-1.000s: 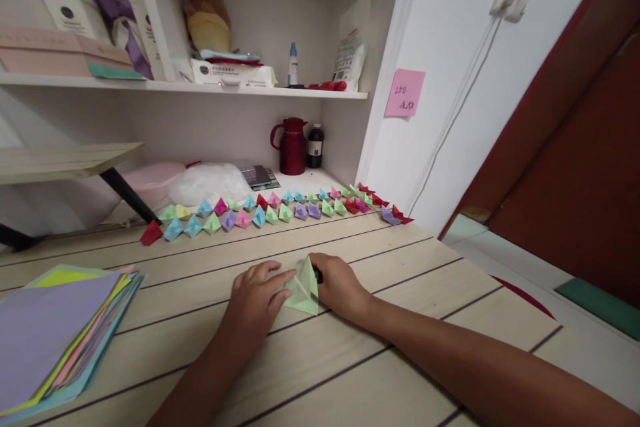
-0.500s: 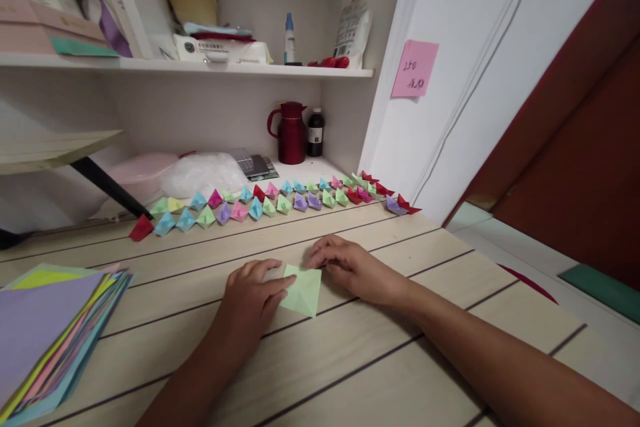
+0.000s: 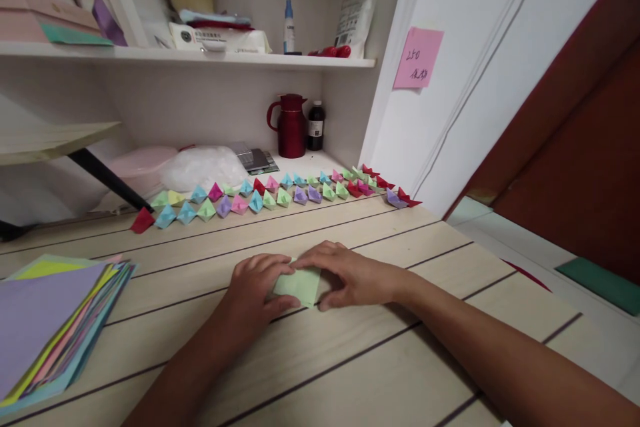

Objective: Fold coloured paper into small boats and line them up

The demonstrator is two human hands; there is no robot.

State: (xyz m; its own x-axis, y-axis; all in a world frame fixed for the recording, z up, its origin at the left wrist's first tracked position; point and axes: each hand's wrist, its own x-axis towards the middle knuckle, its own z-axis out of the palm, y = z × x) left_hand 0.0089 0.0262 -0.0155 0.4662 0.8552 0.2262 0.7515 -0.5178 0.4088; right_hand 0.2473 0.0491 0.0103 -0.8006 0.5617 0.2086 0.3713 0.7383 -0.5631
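A small square of light green origami paper point(image 3: 303, 287), creased and folded, lies on the wooden tabletop between my hands. My left hand point(image 3: 257, 287) holds its left side, the thumb along the near edge and the bent index finger by the far edge. Over the far right part of the paper, my right hand point(image 3: 350, 273) curls its fingertips onto the far edge, its thumb low beside the near right corner. Fingers cover the paper's upper and left edges. Beyond the hands stand rows of small folded paper boats, among them a blue boat point(image 3: 165, 216) and a red boat point(image 3: 143, 220).
A stack of coloured paper sheets point(image 3: 50, 320) lies at the left. Behind the boats are a red jug point(image 3: 291, 127), a dark bottle point(image 3: 315, 125) and a white plastic bag point(image 3: 203, 170). A pink note point(image 3: 419, 58) sticks to the cabinet side. The tabletop point(image 3: 380, 360) ends at the right.
My right hand has come down and closer, its thumb now low by the paper's right corner. My left thumb has moved to the near edge. The paper looks shorter from front to back.
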